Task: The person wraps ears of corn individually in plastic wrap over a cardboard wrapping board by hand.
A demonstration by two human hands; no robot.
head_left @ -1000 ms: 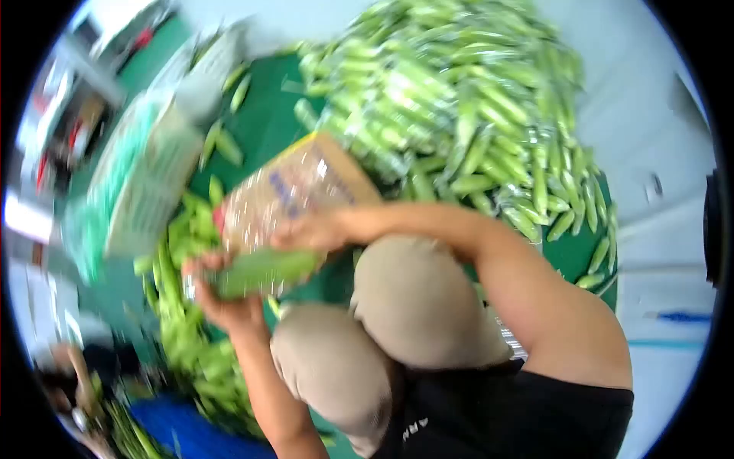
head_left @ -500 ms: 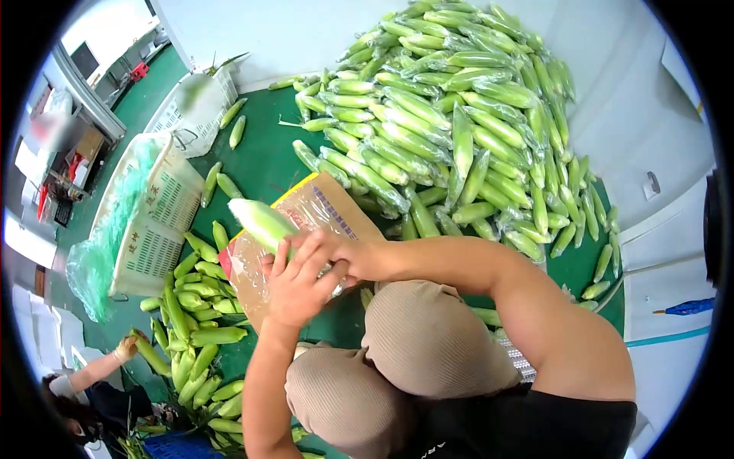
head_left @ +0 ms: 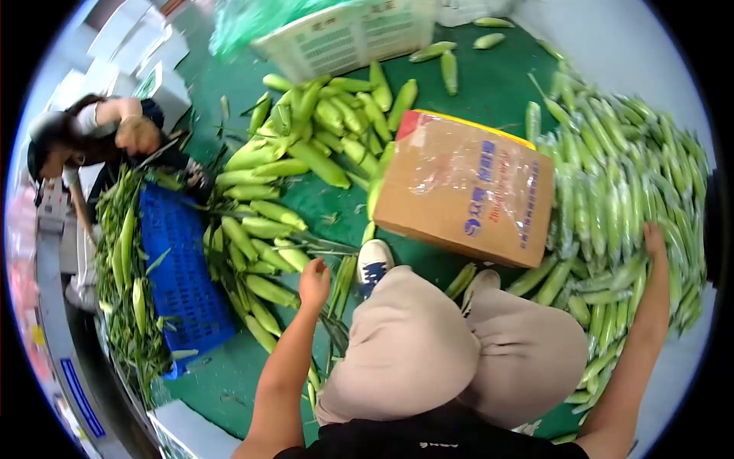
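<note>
My left hand (head_left: 314, 283) hangs over the near edge of a heap of unwrapped corn ears (head_left: 260, 227), its fingers slightly bent and apart, with no ear seen in it. Far to the right, my right hand (head_left: 654, 239) reaches into a large pile of corn ears in clear plastic wrap (head_left: 604, 183). Its fingers are against the wrapped ears, and I cannot make out whether they grip one. Between the two heaps lies a taped cardboard box (head_left: 466, 187), in front of my knees.
A blue crate (head_left: 180, 268) with husks and leaves (head_left: 126, 283) stands at left, beside a crouching person (head_left: 115, 134). A white crate (head_left: 359, 38) with green plastic film (head_left: 267, 19) is at the back. Loose ears (head_left: 449, 73) lie on the green floor near it.
My hands have parted from the pale ear they held together over the box. The right went to the wrapped pile, the left to the unwrapped heap. My view has turned left.
</note>
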